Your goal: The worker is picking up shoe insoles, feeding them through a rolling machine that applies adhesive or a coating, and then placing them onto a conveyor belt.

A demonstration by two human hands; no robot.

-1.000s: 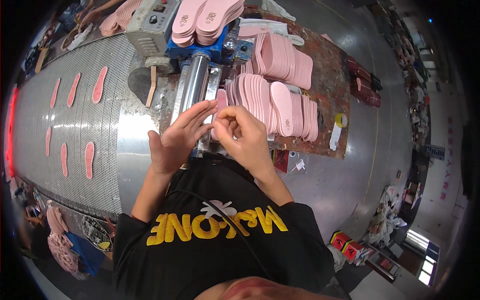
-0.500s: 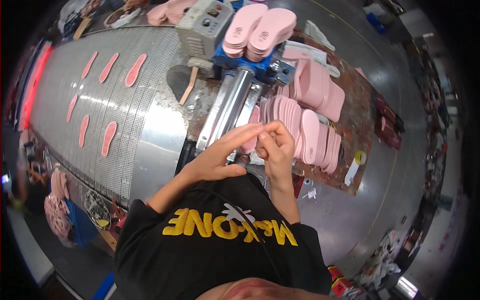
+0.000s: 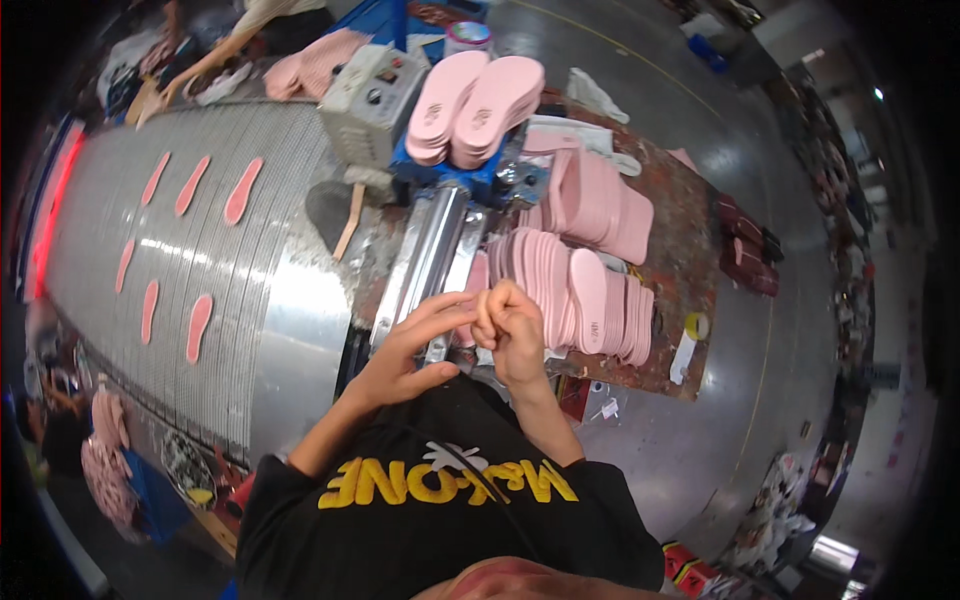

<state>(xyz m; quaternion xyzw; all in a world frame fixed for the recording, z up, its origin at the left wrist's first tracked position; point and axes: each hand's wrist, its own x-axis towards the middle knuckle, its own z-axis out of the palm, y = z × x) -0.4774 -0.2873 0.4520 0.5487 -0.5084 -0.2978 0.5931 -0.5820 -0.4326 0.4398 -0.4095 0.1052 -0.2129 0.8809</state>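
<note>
My left hand (image 3: 408,350) is in front of the steel rollers, its fingers stretched out and the thumb apart. Curled against its fingertips is my right hand (image 3: 513,330), closed around them; whether something small sits between them is hidden. Just past the hands stands a roller machine with a shiny steel roller (image 3: 432,250). Two piles of pink insoles (image 3: 497,110) rest on its blue top. To the right of my hands, a row of pink insoles (image 3: 590,300) stands on edge, and a larger pink stack (image 3: 600,200) lies behind it.
On the left, a mesh conveyor belt (image 3: 100,270) carries several pink insoles (image 3: 200,328). A grey control box (image 3: 370,105) stands beside the machine. The worn table (image 3: 685,250) holds a yellow tape roll (image 3: 697,325). Another person's arm (image 3: 225,50) reaches over the belt's far end.
The view has shifted, so the scene sits lower and further left. My right fingers have curled more tightly at the left fingertips. Another person's arm has come into view at the far left.
</note>
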